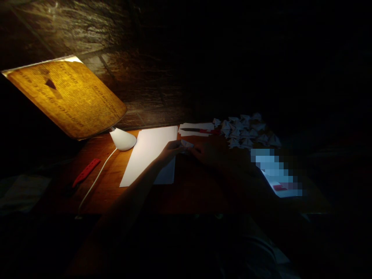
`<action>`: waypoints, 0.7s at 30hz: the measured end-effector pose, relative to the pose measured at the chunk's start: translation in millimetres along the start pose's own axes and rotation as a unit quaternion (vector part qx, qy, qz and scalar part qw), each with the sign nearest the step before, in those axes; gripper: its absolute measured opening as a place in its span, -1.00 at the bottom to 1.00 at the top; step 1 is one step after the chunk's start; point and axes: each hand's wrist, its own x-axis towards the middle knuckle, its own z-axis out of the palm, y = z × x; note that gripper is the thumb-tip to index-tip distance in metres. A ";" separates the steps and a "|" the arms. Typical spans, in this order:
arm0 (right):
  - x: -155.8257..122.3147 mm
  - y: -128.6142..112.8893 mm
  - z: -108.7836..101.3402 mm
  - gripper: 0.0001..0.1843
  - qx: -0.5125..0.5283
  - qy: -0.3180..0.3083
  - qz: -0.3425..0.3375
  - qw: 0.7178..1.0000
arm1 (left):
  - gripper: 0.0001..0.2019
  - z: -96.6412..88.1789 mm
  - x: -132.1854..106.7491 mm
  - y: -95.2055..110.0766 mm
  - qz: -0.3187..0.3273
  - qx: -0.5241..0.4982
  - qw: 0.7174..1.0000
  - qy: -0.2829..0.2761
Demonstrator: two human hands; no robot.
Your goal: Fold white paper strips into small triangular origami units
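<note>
Lit lamp [69,99]; red object [86,172] near white cord [99,171].

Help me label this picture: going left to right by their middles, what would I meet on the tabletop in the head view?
Red tool, lamp base, white paper sheets, left hand, small folded paper, right hand, pile of folded paper pieces, glowing screen.

Homelike dark room: lamp [123,140] with lettered shade [78,102] left of left hand [171,149], wooden worktop [119,159] below, stone-look wall [116,77] beyond, glowing screen [274,173] right of right hand [203,152].
</note>
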 end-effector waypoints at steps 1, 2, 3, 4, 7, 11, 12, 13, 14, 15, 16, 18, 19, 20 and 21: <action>-0.3 -0.6 -0.5 -0.58 0.001 0.000 -0.001 1.000 | -0.63 -0.1 -0.2 0.3 0.000 0.001 1.000 0.000; -0.5 -1.2 -1.1 -0.58 0.002 -0.002 -0.001 1.000 | -0.64 -0.1 -0.4 0.7 0.000 0.001 1.000 0.001; -0.6 -1.7 -1.6 -0.58 0.003 -0.004 -0.002 1.000 | -0.64 0.1 -0.7 1.3 -0.001 0.001 1.000 0.002; -0.7 -2.2 -2.0 -0.58 0.003 -0.005 -0.002 1.000 | -0.65 0.3 -1.0 1.9 -0.003 0.002 1.000 0.003; -0.4 -2.6 -1.9 -0.59 -0.003 -0.006 0.001 1.000 | -0.65 1.6 -1.7 3.5 -0.004 0.001 1.000 0.008; 0.3 -0.2 0.5 -0.58 -0.006 -0.002 0.004 1.000 | -0.65 2.6 -1.8 4.8 -0.005 -0.002 1.000 0.003; 0.4 0.7 1.2 -0.57 -0.004 0.000 0.002 1.000 | -0.65 2.7 -1.8 5.0 -0.004 -0.003 1.000 0.000; 0.5 1.7 1.8 -0.57 -0.003 0.001 0.000 1.000 | -0.65 2.8 -1.9 5.2 -0.003 -0.005 1.000 -0.002; 0.6 2.5 2.2 -0.56 -0.002 0.001 0.000 1.000 | -0.65 2.9 -2.0 5.3 -0.002 -0.006 1.000 -0.004; 0.6 3.1 2.5 -0.56 0.000 0.001 0.000 1.000 | -0.65 3.0 -2.1 5.3 -0.002 -0.007 1.000 -0.004; 0.7 3.5 2.6 -0.56 0.002 0.002 0.000 1.000 | -0.65 3.1 -2.2 5.1 -0.002 -0.007 1.000 -0.003; 0.9 3.6 2.4 -0.56 0.006 0.002 -0.001 1.000 | -0.66 2.8 -2.3 4.3 -0.003 -0.007 1.000 -0.001; 1.0 3.3 2.2 -0.57 0.009 0.002 -0.001 1.000 | -0.66 2.4 -2.2 3.8 -0.003 -0.006 1.000 0.002; 1.1 3.0 2.0 -0.57 0.010 -0.001 0.000 1.000 | -0.66 1.9 -2.2 3.5 -0.003 -0.004 1.000 0.005; 1.2 2.6 1.8 -0.57 0.011 -0.006 0.000 1.000 | -0.66 1.2 -2.3 3.3 -0.003 -0.001 1.000 0.008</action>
